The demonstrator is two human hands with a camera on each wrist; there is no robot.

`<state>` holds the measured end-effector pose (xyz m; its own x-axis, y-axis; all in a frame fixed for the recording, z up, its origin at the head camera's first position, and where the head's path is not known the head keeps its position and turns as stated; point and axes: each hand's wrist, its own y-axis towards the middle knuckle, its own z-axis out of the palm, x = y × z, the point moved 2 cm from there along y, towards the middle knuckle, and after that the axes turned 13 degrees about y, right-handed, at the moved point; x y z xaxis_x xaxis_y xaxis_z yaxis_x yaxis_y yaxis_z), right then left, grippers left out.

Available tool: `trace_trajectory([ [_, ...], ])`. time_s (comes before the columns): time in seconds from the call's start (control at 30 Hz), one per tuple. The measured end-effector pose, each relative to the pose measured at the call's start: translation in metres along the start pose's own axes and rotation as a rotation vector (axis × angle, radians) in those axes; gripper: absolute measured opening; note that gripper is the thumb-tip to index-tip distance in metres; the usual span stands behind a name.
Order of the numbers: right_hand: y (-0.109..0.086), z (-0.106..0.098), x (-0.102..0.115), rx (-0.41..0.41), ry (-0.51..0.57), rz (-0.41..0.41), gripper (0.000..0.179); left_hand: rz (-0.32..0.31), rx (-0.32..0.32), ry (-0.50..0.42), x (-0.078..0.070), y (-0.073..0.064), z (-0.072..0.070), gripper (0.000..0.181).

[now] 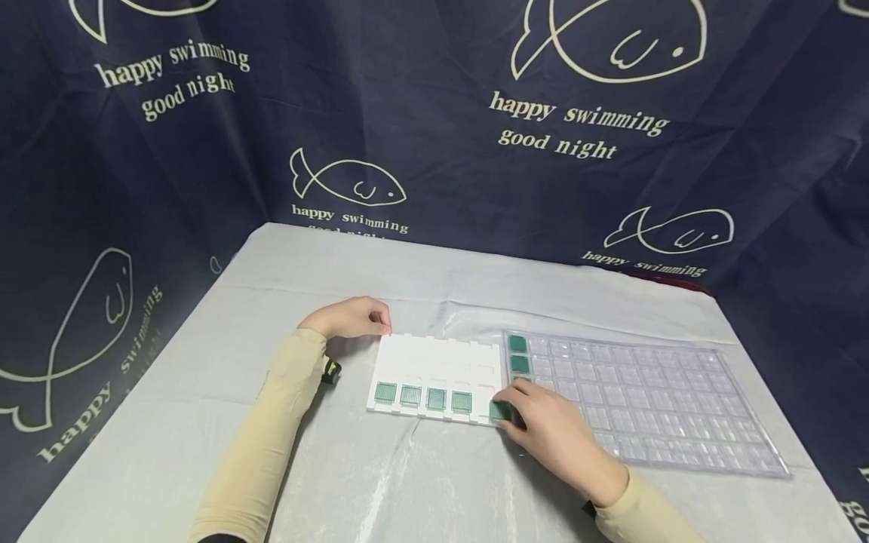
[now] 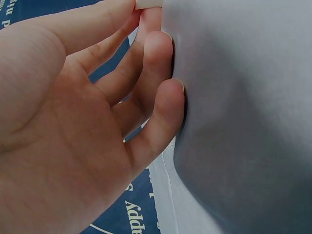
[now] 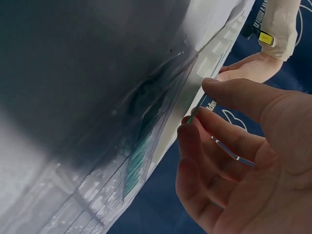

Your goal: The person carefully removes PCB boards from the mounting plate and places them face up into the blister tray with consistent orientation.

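A white slotted tray (image 1: 434,360) lies flat on the table, with several small green perforated circuit boards (image 1: 437,399) in a row along its near side. My left hand (image 1: 349,317) pinches the tray's far left corner between thumb and forefinger; in the left wrist view a bit of the white corner (image 2: 147,4) shows at the fingertips. At the tray's near right end my right hand (image 1: 553,430) holds another green perforated circuit board (image 1: 499,411) by its edges. The right wrist view shows this board edge-on as a thin green line (image 3: 193,115) between thumb and fingers.
Right of the white tray lies a clear plastic compartment box (image 1: 652,400), close beside it. Green pieces (image 1: 519,344) sit in its leftmost column, partly hidden by my right hand. A dark blue curtain (image 1: 448,113) with fish drawings hangs around the white-covered table (image 1: 326,260).
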<state>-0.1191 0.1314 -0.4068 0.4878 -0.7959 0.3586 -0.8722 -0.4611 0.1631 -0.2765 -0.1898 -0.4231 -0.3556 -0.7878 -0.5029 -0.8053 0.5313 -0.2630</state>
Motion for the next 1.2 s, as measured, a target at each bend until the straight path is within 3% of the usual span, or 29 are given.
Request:
trace_trajectory([
  [0.47, -0.014, 0.001, -0.007, 0.007, 0.011, 0.081, 0.033, -0.009, 0.002, 0.003, 0.002, 0.000, 0.001, 0.008],
  [1.2, -0.030, 0.001, -0.019, -0.013, 0.006, 0.111, 0.035, 0.016, -0.004, 0.011, 0.001, 0.000, 0.002, 0.009],
])
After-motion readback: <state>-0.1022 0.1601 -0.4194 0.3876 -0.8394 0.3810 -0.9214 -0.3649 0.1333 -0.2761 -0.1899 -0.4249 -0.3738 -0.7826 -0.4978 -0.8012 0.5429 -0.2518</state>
